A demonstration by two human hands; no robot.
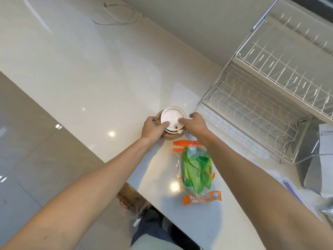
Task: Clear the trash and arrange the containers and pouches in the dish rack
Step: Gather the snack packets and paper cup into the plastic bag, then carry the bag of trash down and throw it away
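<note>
We cup the round container [173,121] between both hands, left hand [154,129] and right hand [195,123] on opposite sides. The dish rack [252,112] lies to our right, nearer the right hand.

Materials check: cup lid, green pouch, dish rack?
Lid: looks like white matte plastic, moulded rings and a sip hole. Pouch: clear glossy plastic film, crinkled, glare on the wrap, orange printed ends, green contents inside. Dish rack: thin wire grid, white or pale coated, in a shiny metal frame; probably steel. Both hands are on the cup.
</note>
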